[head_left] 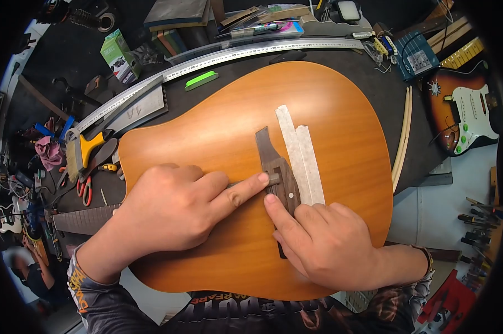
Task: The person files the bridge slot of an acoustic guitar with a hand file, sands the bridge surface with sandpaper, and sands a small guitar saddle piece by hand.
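Observation:
An acoustic guitar body [223, 128] with an orange-brown top lies in front of me. On it is a dark wooden bridge [289, 186] with a slot and a pale round dot. My left hand [176, 209] has its index finger stretched along a thin, flat, grey-brown tool [275, 178], its tip pressing it at the bridge; the other fingers are curled, and the tool's far end is hidden. My right hand [332, 239] rests over the lower bridge, index fingertip against its edge and the other fingers bent. Two strips of masking tape [301, 156] run beside the bridge.
Behind the guitar lie a long steel ruler [234, 54] and a green-handled item [201, 80]. A yellow-handled brush [90, 150] and red-handled pliers [85, 191] sit left. A sunburst electric guitar [463, 111] stands right, near drumstick-like wooden rods [403, 139]. Another person [31, 273] appears far left.

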Demonstrator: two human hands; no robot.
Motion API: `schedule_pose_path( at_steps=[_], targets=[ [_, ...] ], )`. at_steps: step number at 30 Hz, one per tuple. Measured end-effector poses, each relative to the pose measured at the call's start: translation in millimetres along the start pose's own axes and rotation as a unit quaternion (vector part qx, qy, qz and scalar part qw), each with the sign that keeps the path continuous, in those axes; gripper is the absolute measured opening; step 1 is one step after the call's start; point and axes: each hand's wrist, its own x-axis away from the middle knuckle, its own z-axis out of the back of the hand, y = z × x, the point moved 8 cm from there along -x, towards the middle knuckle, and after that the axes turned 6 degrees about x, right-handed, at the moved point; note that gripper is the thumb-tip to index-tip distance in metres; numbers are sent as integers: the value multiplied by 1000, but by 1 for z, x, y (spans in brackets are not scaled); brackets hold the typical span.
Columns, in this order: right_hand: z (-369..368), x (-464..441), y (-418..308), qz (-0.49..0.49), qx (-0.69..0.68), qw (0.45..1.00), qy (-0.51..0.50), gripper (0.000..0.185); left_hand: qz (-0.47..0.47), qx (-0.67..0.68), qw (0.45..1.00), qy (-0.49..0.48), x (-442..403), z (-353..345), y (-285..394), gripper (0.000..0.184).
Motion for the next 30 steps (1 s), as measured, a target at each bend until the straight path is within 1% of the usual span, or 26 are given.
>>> schedule_pose_path(
  at_steps=[9,12,18,21,24,30],
  targets=[
    [-3,2,3,13,-23,1000,1,64,5,16,1000,-1,-2,0,-3,73],
    [-4,2,2,26,-32,999,23,59,2,12,1000,1,-3,0,-2,73],
    [-4,0,2,29,-34,999,12,60,0,15,1000,7,-5,3,-4,71],
    [-7,2,3,11,-37,999,11,66,-5,7,1000,5,-3,1,-3,71],
    [-4,0,2,37,-25,999,6,61,1,12,1000,-1,-5,1,-4,72],
    [-6,2,2,37,-18,999,21,61,-1,15,1000,1,-3,0,-3,75]
  ],
)
